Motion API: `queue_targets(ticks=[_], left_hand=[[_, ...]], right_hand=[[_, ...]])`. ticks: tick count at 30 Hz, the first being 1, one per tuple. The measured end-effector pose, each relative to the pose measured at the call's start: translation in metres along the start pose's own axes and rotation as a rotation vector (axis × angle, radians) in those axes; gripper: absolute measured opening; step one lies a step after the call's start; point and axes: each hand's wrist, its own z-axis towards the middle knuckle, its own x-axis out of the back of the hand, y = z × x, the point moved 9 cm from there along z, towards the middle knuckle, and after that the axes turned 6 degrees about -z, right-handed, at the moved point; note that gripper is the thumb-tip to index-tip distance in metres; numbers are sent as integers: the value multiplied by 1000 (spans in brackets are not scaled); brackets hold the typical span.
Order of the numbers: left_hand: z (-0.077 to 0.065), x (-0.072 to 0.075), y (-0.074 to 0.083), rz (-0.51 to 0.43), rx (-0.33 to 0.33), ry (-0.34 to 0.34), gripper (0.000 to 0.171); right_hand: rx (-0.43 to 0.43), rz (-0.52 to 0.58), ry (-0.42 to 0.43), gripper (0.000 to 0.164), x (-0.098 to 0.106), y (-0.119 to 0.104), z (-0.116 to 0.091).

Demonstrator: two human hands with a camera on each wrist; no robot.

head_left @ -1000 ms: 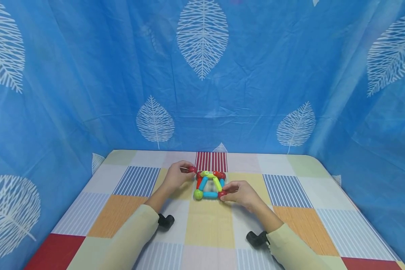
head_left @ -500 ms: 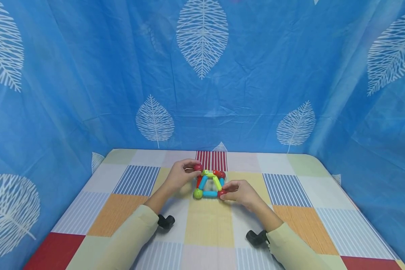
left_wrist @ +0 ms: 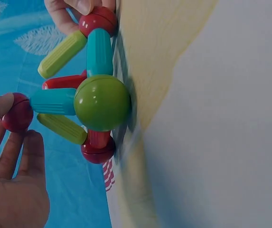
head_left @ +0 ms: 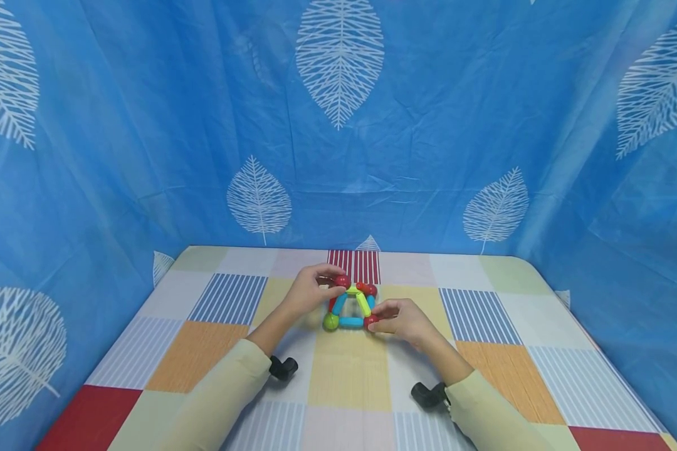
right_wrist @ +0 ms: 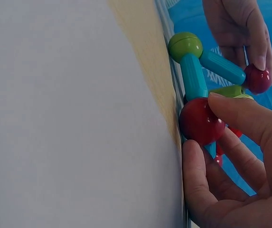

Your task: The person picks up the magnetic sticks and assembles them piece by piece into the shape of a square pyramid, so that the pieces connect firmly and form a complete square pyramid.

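A small frame of coloured rods and balls, like a magnetic construction toy, stands on the table cloth. My left hand (head_left: pixel 308 293) pinches a red ball (left_wrist: pixel 18 114) over the top of the frame, right at the end of a slanting blue rod (left_wrist: pixel 54 101). That rod rises from the green ball (left_wrist: pixel 102 102) at the front left corner. With thumb and fingers, my right hand (head_left: pixel 407 324) holds the red ball (right_wrist: pixel 202 120) at the front right corner. A blue rod (head_left: pixel 351 322) joins the two front balls. Yellow-green rods (left_wrist: pixel 62 54) and a red rod slope inward; other red balls sit behind.
The table (head_left: pixel 350 376) wears a patchwork cloth of coloured and striped squares. Blue curtain (head_left: pixel 338 175) with white leaf prints surrounds its back and sides. A black wrist camera (head_left: pixel 284 368) is strapped on the left wrist, another (head_left: pixel 429 395) on the right.
My left hand has carried its red ball rightward from beside the frame to the top, where the slanted rods converge. My right hand has stayed at the front right ball.
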Motion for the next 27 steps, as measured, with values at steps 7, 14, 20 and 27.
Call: queue_targets(ticks=[7,14,20,27], left_hand=[[0,-5,-1,51,33,-10,31],[1,-7,-3,89,57,-4,31],[5,-12,1,102,43,-35,32],[6,-15,2,155,36,-50,35]], right_hand=[[8,4,0,27,0,-1,0],[-21,14,3,25,-2,1,0],[-30,29,16,22,-2,-2,-1],[-12,46,19,23,-4,-6,-1]])
